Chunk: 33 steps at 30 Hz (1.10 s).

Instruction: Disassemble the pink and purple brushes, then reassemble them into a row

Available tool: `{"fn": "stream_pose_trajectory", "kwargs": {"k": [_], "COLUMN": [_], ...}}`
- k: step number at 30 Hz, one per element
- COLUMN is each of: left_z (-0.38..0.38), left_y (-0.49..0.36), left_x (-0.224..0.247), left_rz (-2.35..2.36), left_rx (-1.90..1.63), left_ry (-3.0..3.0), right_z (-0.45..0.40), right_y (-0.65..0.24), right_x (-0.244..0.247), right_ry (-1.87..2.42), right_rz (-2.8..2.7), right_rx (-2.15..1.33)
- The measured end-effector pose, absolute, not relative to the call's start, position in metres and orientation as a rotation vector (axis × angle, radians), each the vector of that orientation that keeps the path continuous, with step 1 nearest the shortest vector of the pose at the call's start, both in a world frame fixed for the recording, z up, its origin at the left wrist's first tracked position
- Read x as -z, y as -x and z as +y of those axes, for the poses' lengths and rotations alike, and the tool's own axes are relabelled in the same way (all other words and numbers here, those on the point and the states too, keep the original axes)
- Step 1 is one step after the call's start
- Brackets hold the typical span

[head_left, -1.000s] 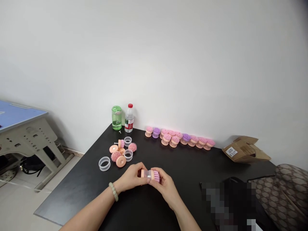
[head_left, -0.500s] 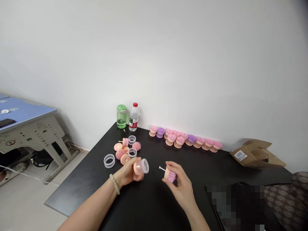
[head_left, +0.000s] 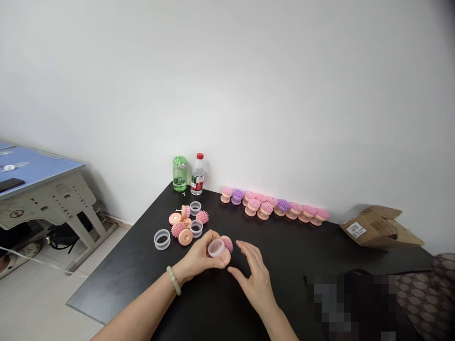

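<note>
My left hand, with a pale bead bracelet at its wrist, is closed around a translucent plastic ring, a round peach base and a pink bristled brush head. How these parts join is partly hidden by my fingers. Just to their right, my right hand is open, thumb and fingers spread and nothing between them. Loose parts lie beyond my left hand: translucent rings, peach discs, pink bristle heads and a brush head with a white pin.
Several pink and purple round brushes stand along the wall on the black table. A green bottle and a red-capped water bottle stand at the back corner. At right are a brown paper bag and a blurred-out dark object.
My right hand has let go of the pink bristle head with its pin and spread open. That head is now at my left hand with the ring and base, which have tilted and moved slightly right.
</note>
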<state>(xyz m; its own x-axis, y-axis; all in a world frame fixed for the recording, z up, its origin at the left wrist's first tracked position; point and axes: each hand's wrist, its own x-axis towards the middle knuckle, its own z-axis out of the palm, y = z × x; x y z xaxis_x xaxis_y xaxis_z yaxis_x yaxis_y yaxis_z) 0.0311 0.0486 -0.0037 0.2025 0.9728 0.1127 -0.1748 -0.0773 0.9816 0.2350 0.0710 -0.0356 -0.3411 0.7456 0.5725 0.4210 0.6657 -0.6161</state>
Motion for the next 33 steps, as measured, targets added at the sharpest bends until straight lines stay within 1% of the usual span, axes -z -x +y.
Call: {"fn": "stream_pose_trajectory", "kwargs": {"k": [3, 8, 14, 17, 19, 21, 24, 27, 29, 31, 33], "left_z": [0.047, 0.042, 0.037, 0.036, 0.037, 0.038, 0.040, 0.041, 0.042, 0.043, 0.043], "left_y": [-0.039, -0.042, -0.044, -0.047, -0.049, -0.050, -0.048, -0.044, -0.042, -0.042, -0.043], "left_x": [0.003, -0.001, -0.006, -0.006, -0.003, 0.000, 0.003, 0.003, 0.002, 0.001, 0.002], "left_rz": [0.935, 1.030, 1.325, 1.319, 1.274, 1.222, 1.219, 1.266, 1.303, 1.366, 1.413], "left_rx": [-1.180, -1.136, -1.067, -1.062, -1.006, -0.941, -0.960, -1.002, -1.014, -1.025, -1.017], "left_ry": [-1.353, -1.555, -1.863, -1.799, -1.641, -1.468, -1.409, -1.530, -1.649, -1.727, -1.692], "right_z": [0.063, 0.057, 0.053, 0.050, 0.048, 0.047, 0.049, 0.053, 0.056, 0.056, 0.055], "right_y": [-0.230, -0.225, -0.224, -0.222, -0.222, -0.222, -0.222, -0.224, -0.224, -0.224, -0.223], "right_x": [0.026, 0.022, 0.022, 0.020, 0.018, 0.017, 0.018, 0.023, 0.025, 0.024, 0.021], "right_ry": [0.812, 0.805, 0.734, 0.674, 0.602, 0.564, 0.667, 0.779, 0.810, 0.817, 0.776], "right_rz": [-2.016, -2.043, -2.063, -2.075, -2.108, -2.139, -2.110, -2.032, -2.027, -2.037, -2.067], "right_rx": [-0.494, -0.549, -0.408, -0.274, -0.155, -0.106, -0.269, -0.528, -0.617, -0.581, -0.440]}}
